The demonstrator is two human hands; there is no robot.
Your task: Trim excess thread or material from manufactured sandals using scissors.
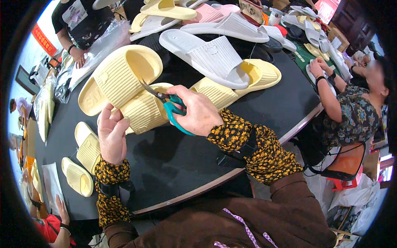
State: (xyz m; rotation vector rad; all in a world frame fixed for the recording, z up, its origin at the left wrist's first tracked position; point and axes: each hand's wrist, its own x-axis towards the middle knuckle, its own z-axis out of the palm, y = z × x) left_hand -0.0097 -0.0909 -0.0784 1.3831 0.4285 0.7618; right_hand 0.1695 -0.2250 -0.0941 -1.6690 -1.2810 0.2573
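One yellow slipper (118, 82) beyond left grip (113, 138), scissors (160, 95) in right grip (199, 113)

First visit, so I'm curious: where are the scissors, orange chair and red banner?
Scissors (168, 111): head view, on the teal handle.
Orange chair (345, 161): head view, on its orange panel.
Red banner (44, 40): head view, on its middle.

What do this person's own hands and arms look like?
The left hand and right hand are bare. The puffy sleeve covers are black with yellow flowers, each crossed by a dark strap. Brown sleeves show above them.
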